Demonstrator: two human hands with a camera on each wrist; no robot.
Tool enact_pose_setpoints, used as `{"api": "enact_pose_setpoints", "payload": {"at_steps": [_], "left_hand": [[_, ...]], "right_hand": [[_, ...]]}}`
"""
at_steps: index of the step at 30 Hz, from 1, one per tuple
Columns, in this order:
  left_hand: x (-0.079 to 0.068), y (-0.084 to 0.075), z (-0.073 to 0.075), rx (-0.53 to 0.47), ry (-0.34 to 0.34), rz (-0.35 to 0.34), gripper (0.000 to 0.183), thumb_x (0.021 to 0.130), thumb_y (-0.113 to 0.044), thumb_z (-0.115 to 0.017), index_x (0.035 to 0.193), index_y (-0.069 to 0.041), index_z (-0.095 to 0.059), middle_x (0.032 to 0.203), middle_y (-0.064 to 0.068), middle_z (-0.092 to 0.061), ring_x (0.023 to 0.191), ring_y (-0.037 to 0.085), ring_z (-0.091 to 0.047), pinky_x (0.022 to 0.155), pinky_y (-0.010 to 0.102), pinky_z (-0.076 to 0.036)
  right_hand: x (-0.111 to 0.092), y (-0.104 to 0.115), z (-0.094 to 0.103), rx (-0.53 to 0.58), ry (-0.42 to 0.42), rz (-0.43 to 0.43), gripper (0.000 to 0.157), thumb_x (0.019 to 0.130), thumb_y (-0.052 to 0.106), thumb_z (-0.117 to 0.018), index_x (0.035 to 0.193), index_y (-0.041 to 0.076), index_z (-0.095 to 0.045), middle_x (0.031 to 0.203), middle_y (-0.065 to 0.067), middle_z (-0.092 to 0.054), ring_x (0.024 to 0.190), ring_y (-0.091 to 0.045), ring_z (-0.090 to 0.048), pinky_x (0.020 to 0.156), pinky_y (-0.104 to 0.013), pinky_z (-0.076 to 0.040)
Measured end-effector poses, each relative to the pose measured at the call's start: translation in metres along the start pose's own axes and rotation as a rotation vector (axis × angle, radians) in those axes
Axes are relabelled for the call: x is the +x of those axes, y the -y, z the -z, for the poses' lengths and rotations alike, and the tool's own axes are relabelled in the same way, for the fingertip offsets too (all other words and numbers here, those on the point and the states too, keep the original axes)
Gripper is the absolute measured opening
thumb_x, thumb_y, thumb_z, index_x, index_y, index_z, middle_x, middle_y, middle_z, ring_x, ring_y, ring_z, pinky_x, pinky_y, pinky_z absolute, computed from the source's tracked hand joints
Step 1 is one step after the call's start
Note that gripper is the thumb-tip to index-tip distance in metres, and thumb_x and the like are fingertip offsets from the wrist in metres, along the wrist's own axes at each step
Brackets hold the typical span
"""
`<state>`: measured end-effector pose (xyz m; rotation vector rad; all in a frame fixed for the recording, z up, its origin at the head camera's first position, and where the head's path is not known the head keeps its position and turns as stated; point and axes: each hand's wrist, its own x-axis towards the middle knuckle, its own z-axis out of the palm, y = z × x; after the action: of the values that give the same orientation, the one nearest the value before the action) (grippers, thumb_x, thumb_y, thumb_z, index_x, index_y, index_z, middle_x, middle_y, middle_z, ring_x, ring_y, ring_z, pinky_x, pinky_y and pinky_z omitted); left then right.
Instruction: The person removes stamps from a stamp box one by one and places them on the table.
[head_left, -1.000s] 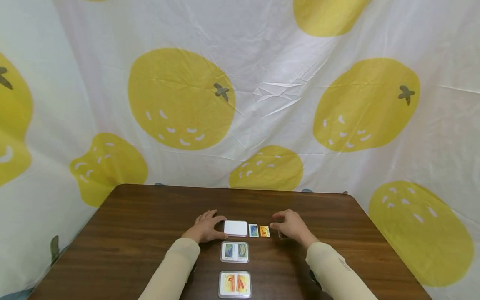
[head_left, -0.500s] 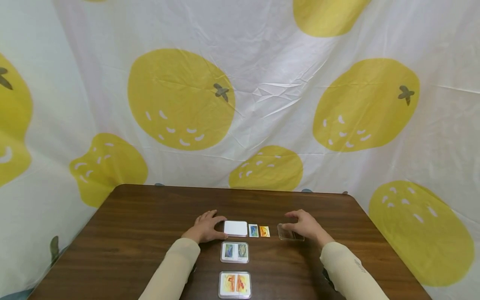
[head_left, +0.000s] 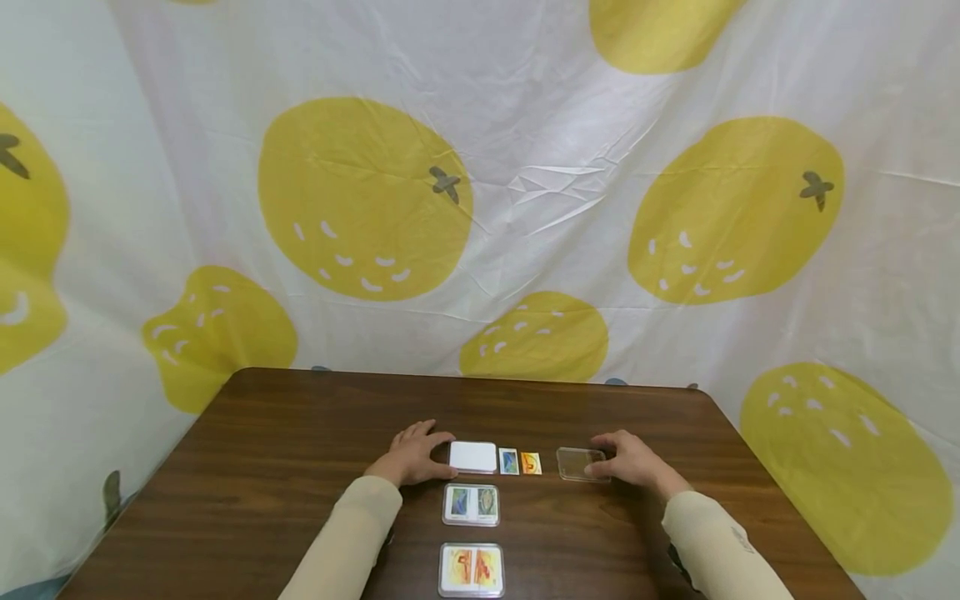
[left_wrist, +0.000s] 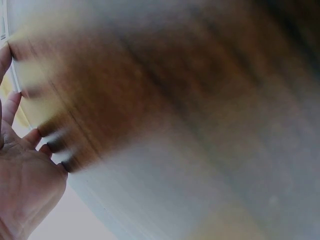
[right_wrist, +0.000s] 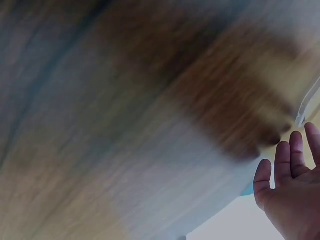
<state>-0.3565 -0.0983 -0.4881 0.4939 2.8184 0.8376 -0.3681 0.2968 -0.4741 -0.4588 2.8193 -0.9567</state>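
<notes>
My left hand [head_left: 408,457] holds a clear case with a white insert [head_left: 472,457], thumb at its front left corner and index finger at its back left corner. The other fingertips of that hand rest on the tabletop, as the left wrist view shows. Right of this case lie a small blue-green picture stamp [head_left: 509,462] and an orange one [head_left: 531,463]. Farther right a clear, flat plastic lid [head_left: 572,464] lies on the table. My right hand [head_left: 633,458] is at the lid's right end, thumb overlapping it, index finger near the back corner, fingers loosely bent.
Two clear cases line up nearer me: one with blue and green stamps [head_left: 471,505], one with orange stamps [head_left: 471,570]. The dark wooden table [head_left: 300,417] ends at a fabric backdrop [head_left: 525,250] printed with yellow fruit.
My right hand has moved right from beside the orange stamp, across the lid, to the lid's right end, uncovering most of the lid. The left hand stays at the white-insert case.
</notes>
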Motion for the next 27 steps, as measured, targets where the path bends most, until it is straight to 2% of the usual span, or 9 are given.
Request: {"api": "enact_pose_setpoints", "payload": {"at_steps": [7,13,27], "left_hand": [[0.0003,0.0003,-0.0001,0.002,0.005,0.003,0.06,0.086,-0.039,-0.077,0.138,-0.017,-0.057,0.157,0.022,-0.028,0.145,0.042,-0.02,0.114,0.058,-0.014],[0.0001,0.0,0.0003,0.002,0.006,0.003,0.06,0.086,-0.039,-0.077,0.138,-0.017,-0.057,0.157,0.022,-0.028,0.145,0.042,-0.02,0.114,0.058,-0.015],[0.0027,0.0029,-0.0017,0.018,0.003,-0.004,0.061,0.086,-0.04,-0.076,0.138,-0.016,-0.057,0.156,0.022,-0.028,0.145,0.042,-0.021,0.114,0.058,-0.015]], "right_hand": [[-0.0021,-0.0046,0.0021,-0.074,0.011,0.024,0.067,0.075,0.024,-0.086,0.127,-0.01,-0.059,0.122,-0.022,-0.063,0.11,-0.036,-0.057,0.094,-0.055,-0.044],[-0.0049,-0.0049,0.0011,-0.118,0.008,-0.007,0.068,0.072,0.023,-0.089,0.127,-0.007,-0.061,0.126,-0.024,-0.056,0.119,-0.044,-0.045,0.098,-0.06,-0.036],[-0.005,-0.0064,-0.0001,-0.113,0.005,-0.037,0.066,0.073,0.023,-0.089,0.127,-0.004,-0.063,0.126,-0.022,-0.054,0.121,-0.044,-0.042,0.1,-0.059,-0.035]]}}
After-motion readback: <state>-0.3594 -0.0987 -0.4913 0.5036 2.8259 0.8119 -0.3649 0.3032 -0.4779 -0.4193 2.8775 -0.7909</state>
